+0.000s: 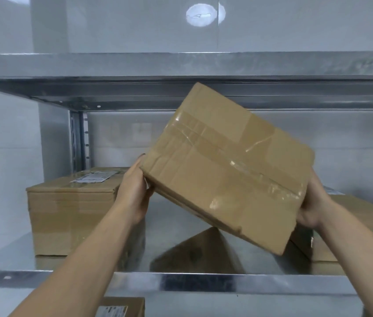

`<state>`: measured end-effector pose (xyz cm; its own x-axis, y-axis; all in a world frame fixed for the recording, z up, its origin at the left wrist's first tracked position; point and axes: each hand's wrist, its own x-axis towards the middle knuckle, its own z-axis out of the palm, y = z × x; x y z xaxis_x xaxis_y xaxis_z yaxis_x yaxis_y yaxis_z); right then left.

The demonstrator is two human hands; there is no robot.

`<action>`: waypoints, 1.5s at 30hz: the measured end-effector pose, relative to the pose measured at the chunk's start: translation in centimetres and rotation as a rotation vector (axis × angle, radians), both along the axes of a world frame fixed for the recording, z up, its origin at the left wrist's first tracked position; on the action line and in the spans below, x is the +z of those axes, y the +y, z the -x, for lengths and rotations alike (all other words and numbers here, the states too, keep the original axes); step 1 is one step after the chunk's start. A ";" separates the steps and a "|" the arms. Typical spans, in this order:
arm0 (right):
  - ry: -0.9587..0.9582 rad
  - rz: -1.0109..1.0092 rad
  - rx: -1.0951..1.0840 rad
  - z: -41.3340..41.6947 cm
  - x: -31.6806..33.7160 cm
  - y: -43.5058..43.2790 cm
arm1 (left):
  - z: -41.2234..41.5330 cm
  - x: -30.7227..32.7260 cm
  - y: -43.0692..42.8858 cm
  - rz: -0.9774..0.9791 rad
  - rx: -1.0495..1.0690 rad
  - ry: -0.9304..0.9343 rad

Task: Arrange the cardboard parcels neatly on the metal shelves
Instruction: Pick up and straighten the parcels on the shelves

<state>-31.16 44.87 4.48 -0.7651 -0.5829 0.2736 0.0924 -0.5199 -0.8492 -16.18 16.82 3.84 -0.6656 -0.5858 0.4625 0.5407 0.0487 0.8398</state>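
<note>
Where the metal shelf (203,283) meets its left upright, a large parcel (71,213) with a white label on top sits near the left edge. Just right of it, the left hand (132,193) grips the left corner of a taped parcel (226,168), fingers wrapped round the cardboard. That parcel hangs tilted above the middle of the shelf, touching only the hands. The right hand (313,202) holds its right edge, fingers hidden behind it. A flat parcel (352,225) lies at the shelf's right end
</note>
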 end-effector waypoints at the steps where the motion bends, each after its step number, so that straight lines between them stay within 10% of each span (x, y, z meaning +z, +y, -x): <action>1: -0.024 -0.025 0.000 0.0 -0.3 0.1 | 0.2 0.3 -0.1 0.042 0.012 0.007; 21: -0.269 -0.064 0.011 0.1 -4.5 -1.7 | 0.2 1.6 2.4 -0.085 -0.193 -0.278; 45: 0.083 -0.320 -0.084 -2.3 -5.3 -3.1 | 1.9 1.3 2.1 -0.043 -0.152 -0.331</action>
